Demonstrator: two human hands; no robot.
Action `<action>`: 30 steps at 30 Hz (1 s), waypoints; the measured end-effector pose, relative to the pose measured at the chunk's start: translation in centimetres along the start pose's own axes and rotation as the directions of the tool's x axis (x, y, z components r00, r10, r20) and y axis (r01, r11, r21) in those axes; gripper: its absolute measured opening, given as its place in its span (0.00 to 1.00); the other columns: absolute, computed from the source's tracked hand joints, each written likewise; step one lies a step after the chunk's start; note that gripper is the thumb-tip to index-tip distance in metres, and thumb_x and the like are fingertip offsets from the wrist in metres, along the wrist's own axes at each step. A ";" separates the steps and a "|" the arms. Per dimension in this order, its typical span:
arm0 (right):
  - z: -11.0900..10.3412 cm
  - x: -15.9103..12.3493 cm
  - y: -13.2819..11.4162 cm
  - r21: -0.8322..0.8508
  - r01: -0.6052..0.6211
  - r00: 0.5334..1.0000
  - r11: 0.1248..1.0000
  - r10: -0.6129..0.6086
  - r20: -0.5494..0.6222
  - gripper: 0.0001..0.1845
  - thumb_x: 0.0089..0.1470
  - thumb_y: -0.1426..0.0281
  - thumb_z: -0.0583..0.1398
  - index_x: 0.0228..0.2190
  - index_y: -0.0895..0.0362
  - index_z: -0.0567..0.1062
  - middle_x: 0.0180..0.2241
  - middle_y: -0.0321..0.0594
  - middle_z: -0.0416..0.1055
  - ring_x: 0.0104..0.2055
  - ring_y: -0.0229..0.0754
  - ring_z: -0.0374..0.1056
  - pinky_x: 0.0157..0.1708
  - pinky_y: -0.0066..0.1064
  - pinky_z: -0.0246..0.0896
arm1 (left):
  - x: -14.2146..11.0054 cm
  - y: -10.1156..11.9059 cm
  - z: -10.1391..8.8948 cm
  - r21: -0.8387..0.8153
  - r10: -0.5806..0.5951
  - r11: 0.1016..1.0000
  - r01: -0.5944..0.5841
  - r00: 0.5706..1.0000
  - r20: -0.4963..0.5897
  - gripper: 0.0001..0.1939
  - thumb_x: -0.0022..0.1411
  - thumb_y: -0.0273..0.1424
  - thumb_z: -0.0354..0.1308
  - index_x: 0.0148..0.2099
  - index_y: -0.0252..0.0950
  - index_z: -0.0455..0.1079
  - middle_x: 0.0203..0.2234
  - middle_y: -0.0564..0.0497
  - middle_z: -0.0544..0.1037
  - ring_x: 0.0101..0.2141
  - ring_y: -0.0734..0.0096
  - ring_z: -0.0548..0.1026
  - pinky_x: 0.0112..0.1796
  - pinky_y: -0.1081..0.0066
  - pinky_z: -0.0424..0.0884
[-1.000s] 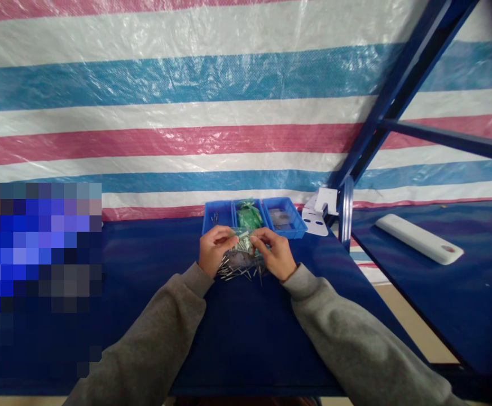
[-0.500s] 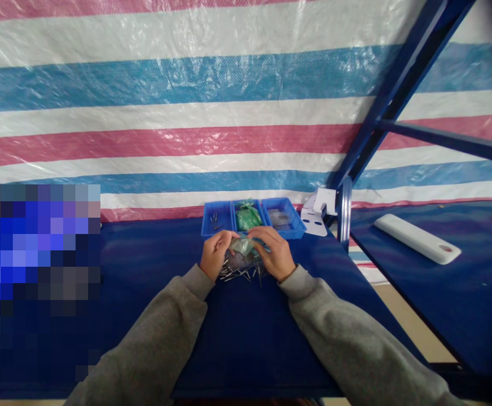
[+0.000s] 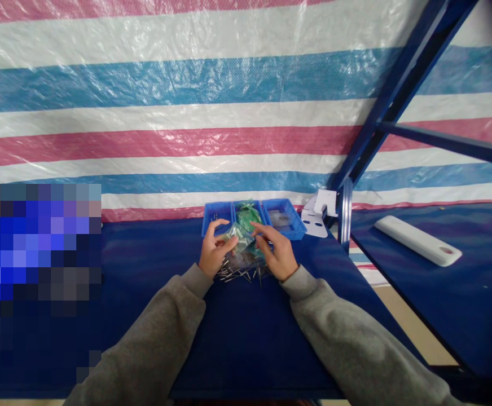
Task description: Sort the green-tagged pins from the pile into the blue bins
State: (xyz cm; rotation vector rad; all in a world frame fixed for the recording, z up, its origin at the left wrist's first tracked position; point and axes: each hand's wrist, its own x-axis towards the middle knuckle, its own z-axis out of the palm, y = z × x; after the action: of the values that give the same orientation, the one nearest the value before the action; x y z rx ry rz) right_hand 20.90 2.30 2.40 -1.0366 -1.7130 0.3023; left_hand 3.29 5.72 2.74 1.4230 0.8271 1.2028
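A small clear plastic bag (image 3: 240,235) is between my hands, over a pile of thin metal rods (image 3: 234,273). My left hand (image 3: 214,252) has the bag's left side between thumb and fingers, its index finger raised. On the other side, my right hand (image 3: 277,254) has thumb and index finger apart, close to the bag's right edge; whether a fingertip touches it is hard to tell. More clear plastic (image 3: 242,260) lies among the rods, partly behind the hands.
Behind the hands stand three joined blue bins: the left bin (image 3: 207,211) with a few rods, the middle with green bags (image 3: 248,216), the right with clear plastic (image 3: 279,217). White cut-out card (image 3: 315,221) leans near a metal post. A white oblong object (image 3: 417,239) lies on the right-hand table.
The fingers of both hands have spread from their earlier pinch along the bag's top. My right hand has let go, and the bag now shows more fully, tilted near my left thumb.
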 end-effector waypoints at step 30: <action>0.3 -0.2 0.0 0.021 0.069 0.997 0.997 -0.070 0.043 0.18 0.58 0.73 0.52 0.50 0.53 0.68 0.47 0.45 0.66 0.40 0.40 0.69 0.40 0.36 0.67 | 0.2 0.1 -0.1 -0.017 0.023 1.000 -0.023 1.000 -0.013 0.25 0.50 0.37 0.66 0.44 0.37 0.56 0.24 0.56 0.74 0.19 0.77 0.71 0.21 0.76 0.69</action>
State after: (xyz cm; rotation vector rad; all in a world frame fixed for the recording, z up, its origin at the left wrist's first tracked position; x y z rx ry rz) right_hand 20.68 2.18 2.15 -0.9604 -1.7774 0.2984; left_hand 3.26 5.84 2.92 1.4150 0.8094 1.2349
